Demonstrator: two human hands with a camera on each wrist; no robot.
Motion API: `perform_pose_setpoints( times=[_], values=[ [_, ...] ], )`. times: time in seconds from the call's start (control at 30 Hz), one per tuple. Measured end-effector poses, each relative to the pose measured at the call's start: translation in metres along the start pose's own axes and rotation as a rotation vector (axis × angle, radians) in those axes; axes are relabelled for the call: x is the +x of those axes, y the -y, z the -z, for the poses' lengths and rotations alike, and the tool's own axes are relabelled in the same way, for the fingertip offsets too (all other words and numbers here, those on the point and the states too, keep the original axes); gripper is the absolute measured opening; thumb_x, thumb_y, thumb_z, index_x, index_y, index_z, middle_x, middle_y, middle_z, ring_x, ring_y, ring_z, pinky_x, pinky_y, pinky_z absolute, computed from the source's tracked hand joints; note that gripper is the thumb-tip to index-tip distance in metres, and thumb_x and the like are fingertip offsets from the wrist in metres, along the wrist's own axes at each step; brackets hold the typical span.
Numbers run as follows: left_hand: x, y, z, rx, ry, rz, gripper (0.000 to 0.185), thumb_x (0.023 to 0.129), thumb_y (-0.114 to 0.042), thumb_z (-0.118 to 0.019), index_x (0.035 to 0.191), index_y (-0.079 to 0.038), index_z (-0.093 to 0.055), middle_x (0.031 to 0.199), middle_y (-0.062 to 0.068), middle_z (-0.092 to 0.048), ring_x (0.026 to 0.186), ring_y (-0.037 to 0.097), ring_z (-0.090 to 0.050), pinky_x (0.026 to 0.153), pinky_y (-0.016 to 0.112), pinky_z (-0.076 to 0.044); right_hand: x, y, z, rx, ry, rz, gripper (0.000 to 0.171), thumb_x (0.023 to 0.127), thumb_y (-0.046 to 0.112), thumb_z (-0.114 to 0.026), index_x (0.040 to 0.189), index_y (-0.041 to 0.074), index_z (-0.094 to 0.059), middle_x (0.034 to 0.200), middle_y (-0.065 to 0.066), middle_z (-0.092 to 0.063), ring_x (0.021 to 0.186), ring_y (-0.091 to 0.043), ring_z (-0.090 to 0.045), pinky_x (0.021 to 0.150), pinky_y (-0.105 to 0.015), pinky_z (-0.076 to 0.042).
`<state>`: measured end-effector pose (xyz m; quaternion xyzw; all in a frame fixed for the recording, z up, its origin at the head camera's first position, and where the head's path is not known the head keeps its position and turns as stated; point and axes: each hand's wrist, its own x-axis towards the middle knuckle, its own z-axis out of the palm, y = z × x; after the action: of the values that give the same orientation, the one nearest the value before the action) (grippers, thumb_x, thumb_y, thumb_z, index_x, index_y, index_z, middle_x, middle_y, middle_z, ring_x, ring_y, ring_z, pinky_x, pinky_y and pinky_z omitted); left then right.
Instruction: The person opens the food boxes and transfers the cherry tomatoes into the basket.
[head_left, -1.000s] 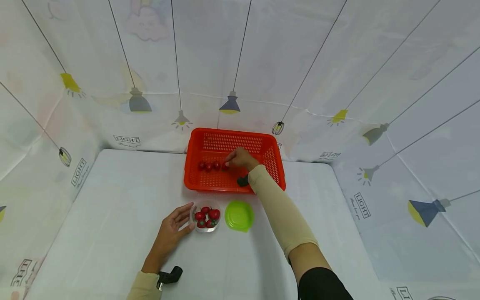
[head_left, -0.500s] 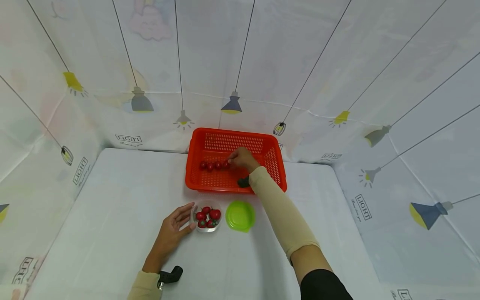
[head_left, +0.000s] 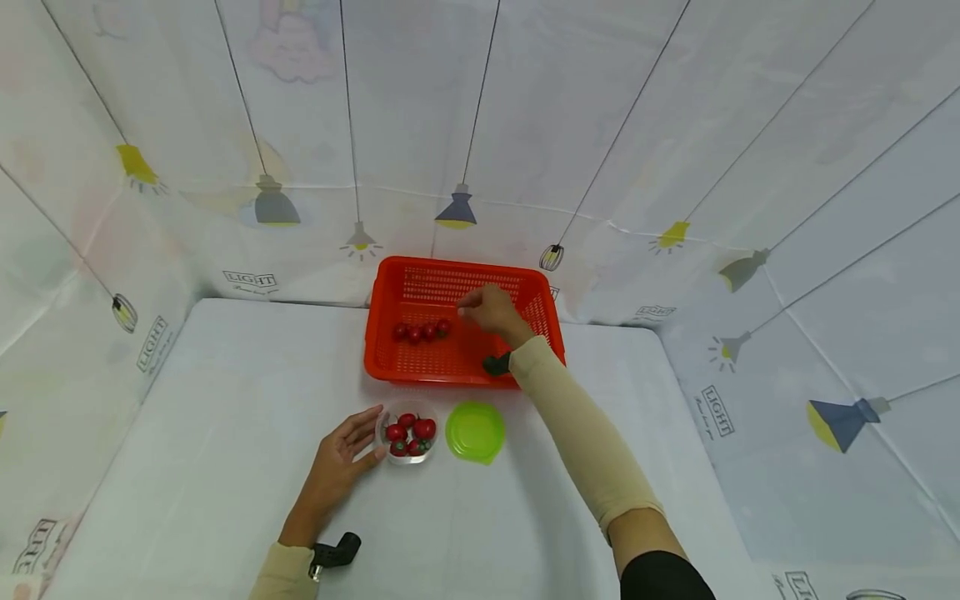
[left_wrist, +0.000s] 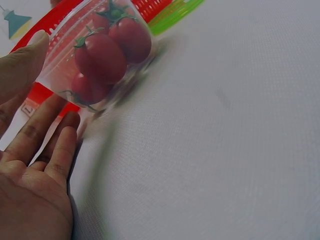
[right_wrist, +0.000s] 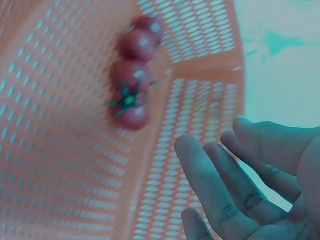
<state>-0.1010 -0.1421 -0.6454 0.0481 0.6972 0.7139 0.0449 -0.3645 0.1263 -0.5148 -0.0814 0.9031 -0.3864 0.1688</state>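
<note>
My left hand (head_left: 337,462) rests beside a small clear plastic tub (left_wrist: 62,65) on the table, its thumb and extended fingers touching or nearly touching the side. Inside the tub lie several small red tomatoes (left_wrist: 100,59) with green stems. In the head view my right hand (head_left: 492,311) hovers within the red basket (head_left: 435,367), over its middle. The right wrist view shows the fingers loosely extended with nothing between them. Left of that hand, several more tomatoes (right_wrist: 132,77) lie in a row on the basket floor; the rightmost has its green calyx showing.
A bright green lid (head_left: 475,432) lies on the white table (head_left: 217,417), right of the tub and in front of the basket. Behind the basket rises a pale backdrop (head_left: 405,108) printed with hanging lamps.
My right hand has let go of the rightmost tomato in the row and moved slightly up and right, away from it. The left hand stays beside the tub.
</note>
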Motion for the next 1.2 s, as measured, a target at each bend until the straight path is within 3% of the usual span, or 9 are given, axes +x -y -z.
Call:
perform_pose_setpoints(
  times=[0.27,0.57,0.73,0.97,1.2],
  values=[
    [0.001,0.000,0.001,-0.014,-0.004,0.019,0.067,0.097,-0.011,-0.079,0.158,-0.015,-0.050,0.163,0.012,-0.050,0.150,0.020,-0.050,0.118,0.020,-0.046,-0.033,0.029,0.007,-0.008,-0.043,0.155,0.023,0.102,0.021,-0.074,0.123,0.015,-0.079,0.127,-0.004,-0.075,0.123,-0.025,-0.065,0.107,-0.047,-0.058],
    [-0.001,-0.001,-0.001,-0.014,-0.007,0.017,0.067,0.097,-0.010,-0.078,0.158,-0.018,-0.050,0.161,0.011,-0.052,0.147,0.010,-0.052,0.118,0.018,-0.046,-0.091,0.053,-0.005,0.007,-0.119,0.241,0.024,0.099,0.024,-0.078,0.124,0.024,-0.078,0.123,0.003,-0.077,0.102,-0.018,-0.072,0.088,-0.038,-0.066],
    [-0.001,-0.001,-0.002,-0.013,-0.013,0.017,0.067,0.097,-0.009,-0.078,0.158,-0.017,-0.050,0.160,0.012,-0.053,0.145,0.009,-0.052,0.119,0.018,-0.045,-0.121,0.055,-0.018,0.018,-0.183,0.312,0.025,0.098,0.024,-0.079,0.123,0.021,-0.078,0.122,-0.002,-0.078,0.102,-0.018,-0.074,0.086,-0.040,-0.066],
    [-0.001,-0.002,-0.003,-0.004,-0.018,0.019,0.067,0.097,-0.010,-0.079,0.157,-0.018,-0.050,0.160,0.012,-0.053,0.145,0.009,-0.053,0.118,0.018,-0.046,-0.150,0.045,-0.038,0.042,-0.237,0.347,0.031,0.096,0.024,-0.082,0.126,0.021,-0.076,0.120,0.003,-0.078,0.105,-0.019,-0.075,0.083,-0.035,-0.065],
    [-0.001,-0.002,-0.003,-0.008,-0.017,0.032,0.068,0.097,-0.012,-0.079,0.157,-0.019,-0.050,0.160,0.012,-0.053,0.144,0.006,-0.053,0.118,0.017,-0.046,-0.168,0.038,-0.055,0.069,-0.273,0.392,0.036,0.093,0.018,-0.084,0.128,0.015,-0.076,0.125,-0.006,-0.077,0.108,-0.023,-0.076,0.093,-0.046,-0.066]
  ],
)
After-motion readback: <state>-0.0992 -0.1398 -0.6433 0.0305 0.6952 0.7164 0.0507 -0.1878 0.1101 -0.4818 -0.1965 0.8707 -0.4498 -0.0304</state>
